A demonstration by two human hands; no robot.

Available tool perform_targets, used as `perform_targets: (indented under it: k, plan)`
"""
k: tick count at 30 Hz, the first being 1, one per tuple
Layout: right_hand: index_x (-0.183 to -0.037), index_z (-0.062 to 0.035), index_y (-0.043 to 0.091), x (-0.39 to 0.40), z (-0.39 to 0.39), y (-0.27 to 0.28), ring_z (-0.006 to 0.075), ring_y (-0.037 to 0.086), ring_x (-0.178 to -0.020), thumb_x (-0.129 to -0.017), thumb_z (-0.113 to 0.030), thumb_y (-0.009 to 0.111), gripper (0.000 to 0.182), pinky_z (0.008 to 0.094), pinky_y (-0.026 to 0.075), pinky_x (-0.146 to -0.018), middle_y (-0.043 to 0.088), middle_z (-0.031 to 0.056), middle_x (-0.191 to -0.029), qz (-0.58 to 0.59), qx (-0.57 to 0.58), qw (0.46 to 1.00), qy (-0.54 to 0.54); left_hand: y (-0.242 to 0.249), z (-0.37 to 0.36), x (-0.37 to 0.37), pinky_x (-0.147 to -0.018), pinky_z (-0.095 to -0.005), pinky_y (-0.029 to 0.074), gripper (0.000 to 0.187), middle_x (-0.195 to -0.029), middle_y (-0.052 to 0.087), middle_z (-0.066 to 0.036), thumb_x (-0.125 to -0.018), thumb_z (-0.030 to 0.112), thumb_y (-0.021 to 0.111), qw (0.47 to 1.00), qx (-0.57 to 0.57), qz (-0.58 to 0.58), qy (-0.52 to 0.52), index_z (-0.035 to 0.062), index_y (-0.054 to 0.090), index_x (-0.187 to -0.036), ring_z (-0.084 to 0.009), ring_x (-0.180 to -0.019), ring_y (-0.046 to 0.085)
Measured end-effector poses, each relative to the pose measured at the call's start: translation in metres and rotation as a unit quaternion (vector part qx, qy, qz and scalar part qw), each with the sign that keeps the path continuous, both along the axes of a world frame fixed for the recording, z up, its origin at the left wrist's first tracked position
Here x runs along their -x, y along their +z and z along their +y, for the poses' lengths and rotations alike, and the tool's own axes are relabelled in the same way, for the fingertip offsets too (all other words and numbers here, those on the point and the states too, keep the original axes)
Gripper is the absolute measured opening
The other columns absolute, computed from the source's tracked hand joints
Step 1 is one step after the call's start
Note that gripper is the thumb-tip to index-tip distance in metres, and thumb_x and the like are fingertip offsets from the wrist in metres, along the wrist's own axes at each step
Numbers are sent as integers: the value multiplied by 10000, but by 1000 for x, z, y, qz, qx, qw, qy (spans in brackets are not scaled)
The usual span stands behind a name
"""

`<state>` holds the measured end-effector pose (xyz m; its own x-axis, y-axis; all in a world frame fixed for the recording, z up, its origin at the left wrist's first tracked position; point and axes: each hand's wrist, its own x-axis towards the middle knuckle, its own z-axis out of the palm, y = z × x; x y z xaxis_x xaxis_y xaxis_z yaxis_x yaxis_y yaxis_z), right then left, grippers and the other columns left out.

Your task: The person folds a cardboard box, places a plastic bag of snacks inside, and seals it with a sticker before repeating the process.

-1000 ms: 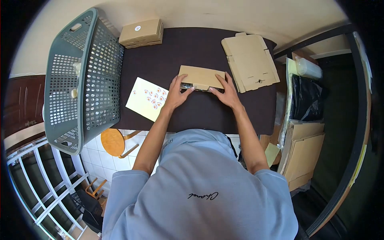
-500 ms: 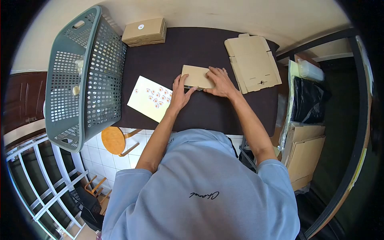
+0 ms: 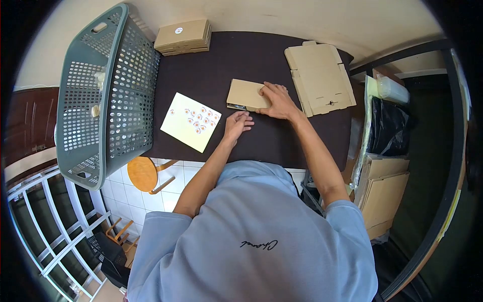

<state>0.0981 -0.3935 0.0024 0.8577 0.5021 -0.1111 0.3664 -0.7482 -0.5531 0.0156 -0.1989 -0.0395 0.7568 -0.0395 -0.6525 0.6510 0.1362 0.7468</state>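
A small flat cardboard box (image 3: 245,93) lies on the dark tabletop in front of me, with a narrow dark gap along its front edge. My right hand (image 3: 276,102) grips the box's right end, fingers over the top and thumb at the front edge. Just in front of the box, apart from it, my left hand (image 3: 237,127) has its fingers curled together, and nothing shows in them. To its left lies a pale sheet (image 3: 188,132) bearing several round red-and-white stickers.
A large grey-green perforated basket (image 3: 132,90) stands at the left. Several closed boxes (image 3: 183,38) are stacked at the back. An unfolded cardboard blank (image 3: 322,78) lies at the right of the dark table (image 3: 297,148). Below is a wooden stool (image 3: 142,174); cardboard sheets (image 3: 385,196) lean at right.
My left hand has let go of the box's left side and drawn back toward me, its fingers now curled. My right hand stays on the box.
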Motion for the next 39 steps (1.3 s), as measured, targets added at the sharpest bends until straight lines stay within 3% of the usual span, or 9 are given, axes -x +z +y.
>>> perform_targets:
  k: [12,22,25,30,39]
  plan:
    - [-1130,-89,541,0,5,5,435,376,-1303,-681,-420,797,613,547,275,-1074,411,232,-1437,10,16,1000,-6,3,-1,-8,-796,-328,561,274,-1062,659,-162,-976,183,537,1000,10,19,14,-26,578,-1148,-234,-956,677]
    - [-1156,-104,549,-2,5,1,414,410,-1281,-667,-405,793,624,560,280,-1060,442,205,-1411,7,18,1000,-7,4,-3,-11,-744,-318,560,261,-1040,668,-164,-957,163,553,999,12,25,28,-32,591,-1124,-227,-911,687]
    - [-1154,-105,550,-1,6,3,410,413,-1277,-665,-395,791,617,555,287,-1054,444,203,-1409,8,20,1000,-8,9,-4,-15,-748,-316,555,256,-1023,674,-155,-964,176,528,998,0,51,29,-23,594,-1111,-225,-912,689]
    - [-1152,-102,551,0,7,2,409,421,-1267,-662,-382,787,611,555,298,-1040,443,208,-1409,0,24,1000,-8,11,-3,-22,-844,-345,535,279,-1131,654,-183,-981,158,441,994,38,100,5,-27,549,-1159,-260,-998,676]
    - [-1183,-79,551,-3,11,8,428,416,-1284,-656,-374,786,648,643,303,-1029,437,226,-1415,19,57,998,1,9,2,-22,-909,-340,504,297,-1160,640,-185,-1010,165,418,993,67,90,-37,-43,527,-1193,-253,-1066,645]
